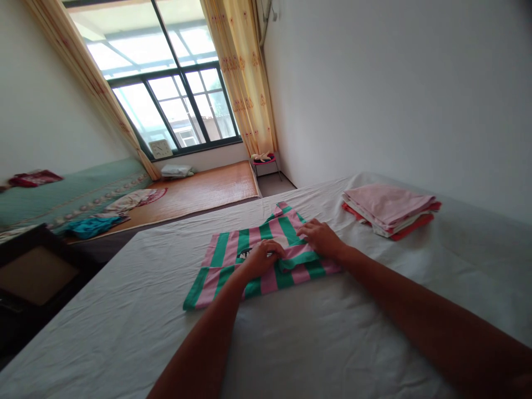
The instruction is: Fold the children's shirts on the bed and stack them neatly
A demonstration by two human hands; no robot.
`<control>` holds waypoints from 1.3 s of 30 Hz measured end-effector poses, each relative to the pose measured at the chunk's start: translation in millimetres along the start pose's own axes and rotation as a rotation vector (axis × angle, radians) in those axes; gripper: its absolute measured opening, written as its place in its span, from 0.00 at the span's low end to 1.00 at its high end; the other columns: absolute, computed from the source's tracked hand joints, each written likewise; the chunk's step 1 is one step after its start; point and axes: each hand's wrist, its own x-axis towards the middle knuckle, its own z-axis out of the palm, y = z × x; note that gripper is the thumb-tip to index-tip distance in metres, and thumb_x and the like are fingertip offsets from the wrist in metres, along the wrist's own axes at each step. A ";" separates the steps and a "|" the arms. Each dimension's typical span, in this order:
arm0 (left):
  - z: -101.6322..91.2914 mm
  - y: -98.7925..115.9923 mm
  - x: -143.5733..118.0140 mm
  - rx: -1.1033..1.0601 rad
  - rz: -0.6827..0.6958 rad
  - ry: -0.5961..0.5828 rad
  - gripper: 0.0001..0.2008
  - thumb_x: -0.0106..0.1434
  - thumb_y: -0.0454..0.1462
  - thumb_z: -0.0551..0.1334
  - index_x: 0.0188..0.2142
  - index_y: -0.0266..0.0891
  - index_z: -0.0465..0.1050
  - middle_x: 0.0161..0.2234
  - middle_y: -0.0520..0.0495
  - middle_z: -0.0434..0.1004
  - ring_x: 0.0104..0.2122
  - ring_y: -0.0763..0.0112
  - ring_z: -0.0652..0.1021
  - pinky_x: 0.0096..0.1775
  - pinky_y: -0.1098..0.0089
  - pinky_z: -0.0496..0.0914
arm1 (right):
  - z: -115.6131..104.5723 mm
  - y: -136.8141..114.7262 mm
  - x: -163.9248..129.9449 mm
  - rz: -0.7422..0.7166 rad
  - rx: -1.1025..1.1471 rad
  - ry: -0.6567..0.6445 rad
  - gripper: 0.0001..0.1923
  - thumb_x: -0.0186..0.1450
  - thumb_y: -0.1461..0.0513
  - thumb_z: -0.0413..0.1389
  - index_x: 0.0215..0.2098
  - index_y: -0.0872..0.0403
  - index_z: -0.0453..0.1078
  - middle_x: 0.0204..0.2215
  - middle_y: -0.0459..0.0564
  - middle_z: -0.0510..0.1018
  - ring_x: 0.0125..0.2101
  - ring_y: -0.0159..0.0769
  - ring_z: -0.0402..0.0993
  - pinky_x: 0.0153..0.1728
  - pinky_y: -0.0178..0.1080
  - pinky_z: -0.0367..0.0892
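A pink-and-green striped shirt (233, 260) lies partly folded on the white bed sheet (124, 321). My left hand (262, 256) rests on the middle of the shirt with its fingers curled on a fold of cloth. Just to its right, my right hand (322, 237) presses flat on the shirt's right edge, fingers pinching the folded part. Both forearms reach in from the lower edge of the view.
A stack of folded pink, white and red clothes (388, 209) sits on the bed to the right, near the wall. Beyond the bed are a wooden platform (208, 191) with loose clothes, a small stool (266, 162), curtains and a window (166, 111). A dark table (33, 274) stands at left.
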 end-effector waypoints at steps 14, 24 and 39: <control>22.7 -20.2 -17.6 0.580 -0.499 0.029 0.29 0.68 0.51 0.41 0.63 0.41 0.55 0.64 0.44 0.56 0.63 0.58 0.56 0.61 0.56 0.51 | 28.3 -23.4 -11.5 -0.037 -0.010 -0.308 0.34 0.68 0.44 0.36 0.66 0.51 0.51 0.65 0.50 0.53 0.64 0.44 0.46 0.62 0.50 0.44; -28.3 -63.7 -50.2 0.604 -0.537 -0.056 0.26 0.68 0.47 0.45 0.61 0.40 0.58 0.64 0.44 0.55 0.64 0.60 0.54 0.62 0.57 0.49 | 28.3 -5.5 -9.7 -0.062 0.040 -0.245 0.26 0.70 0.52 0.38 0.60 0.53 0.62 0.60 0.53 0.65 0.60 0.41 0.58 0.59 0.46 0.52; -119.1 -45.9 -158.4 0.200 -0.562 0.069 0.11 0.50 0.44 0.63 0.28 0.39 0.75 0.34 0.48 0.75 0.37 0.63 0.73 0.42 0.68 0.67 | -20.6 28.5 -16.4 0.143 0.506 -0.345 0.19 0.50 0.54 0.61 0.37 0.57 0.71 0.30 0.46 0.73 0.31 0.35 0.67 0.30 0.34 0.63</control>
